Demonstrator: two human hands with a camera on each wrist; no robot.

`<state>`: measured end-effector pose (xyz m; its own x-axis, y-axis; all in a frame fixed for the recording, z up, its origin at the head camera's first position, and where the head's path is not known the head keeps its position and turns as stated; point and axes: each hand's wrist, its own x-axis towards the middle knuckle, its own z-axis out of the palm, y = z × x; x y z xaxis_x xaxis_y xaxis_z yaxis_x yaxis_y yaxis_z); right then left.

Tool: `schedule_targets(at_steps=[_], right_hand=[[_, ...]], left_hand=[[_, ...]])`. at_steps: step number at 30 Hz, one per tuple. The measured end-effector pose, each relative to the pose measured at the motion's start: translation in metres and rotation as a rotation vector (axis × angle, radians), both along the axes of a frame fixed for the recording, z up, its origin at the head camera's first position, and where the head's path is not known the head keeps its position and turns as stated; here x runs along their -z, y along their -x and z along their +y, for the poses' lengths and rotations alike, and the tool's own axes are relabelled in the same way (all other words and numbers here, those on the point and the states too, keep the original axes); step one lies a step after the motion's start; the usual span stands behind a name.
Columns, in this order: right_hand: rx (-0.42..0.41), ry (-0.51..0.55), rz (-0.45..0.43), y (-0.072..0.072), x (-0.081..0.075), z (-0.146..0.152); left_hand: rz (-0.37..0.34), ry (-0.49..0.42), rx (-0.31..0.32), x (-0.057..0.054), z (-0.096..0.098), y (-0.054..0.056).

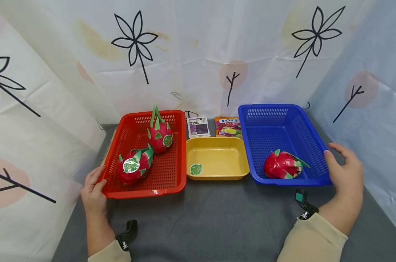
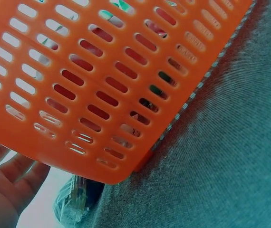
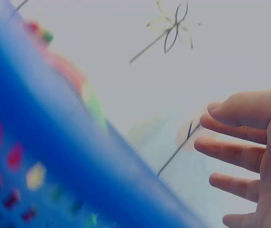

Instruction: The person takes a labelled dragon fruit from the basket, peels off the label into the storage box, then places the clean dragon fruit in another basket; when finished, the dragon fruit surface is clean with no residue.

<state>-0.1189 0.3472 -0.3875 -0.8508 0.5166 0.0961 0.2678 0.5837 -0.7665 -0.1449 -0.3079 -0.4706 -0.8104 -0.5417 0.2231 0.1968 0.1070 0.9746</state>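
At the front left corner of the red basket (image 1: 169, 188), my left hand (image 1: 94, 189) has its fingertips and thumb at the outer edge. The left wrist view shows relaxed fingers (image 2: 24, 178) beside the basket's slotted wall (image 2: 102, 80). Two dragon fruits lie in this basket: one (image 1: 142, 168) at the front left, another (image 1: 156, 138) behind it with long green leaves. My right hand (image 1: 346, 174) is beside the right rim of the blue basket (image 1: 266, 122). Its spread fingers (image 3: 235, 151) hold nothing in the right wrist view. A dragon fruit (image 1: 281, 164) lies in the blue basket's front.
Between the baskets stands a yellow tray (image 1: 217, 153) with a round green-and-white sticker (image 1: 196, 169). A purple-and-white packet (image 1: 198, 127) and a Fox's Fruits bag (image 1: 228, 126) lie behind it. Patterned white curtains (image 1: 191, 47) enclose the grey table (image 1: 201, 225).
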Motion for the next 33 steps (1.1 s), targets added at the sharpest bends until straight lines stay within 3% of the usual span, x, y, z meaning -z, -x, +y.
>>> schedule_targets(at_steps=[7, 18, 22, 29, 33], right_hand=[[-0.064, -0.09, 0.15, 0.003, -0.021, -0.026], [-0.207, -0.12, 0.248, 0.008, -0.043, -0.075], [-0.262, -0.133, 0.334, 0.007, -0.048, -0.092], [-0.443, -0.18, 0.534, 0.014, -0.049, -0.121], [-0.534, -0.185, 0.574, 0.017, -0.05, -0.138]], left_hand=[[0.005, 0.01, -0.014, 0.003, 0.0, 0.001], [-0.029, 0.038, -0.028, 0.001, 0.0, -0.001], [-0.042, 0.069, -0.034, 0.001, 0.001, -0.001], [-0.056, 0.077, -0.034, 0.002, 0.0, -0.001], [-0.044, 0.091, -0.034, 0.002, 0.0, -0.001]])
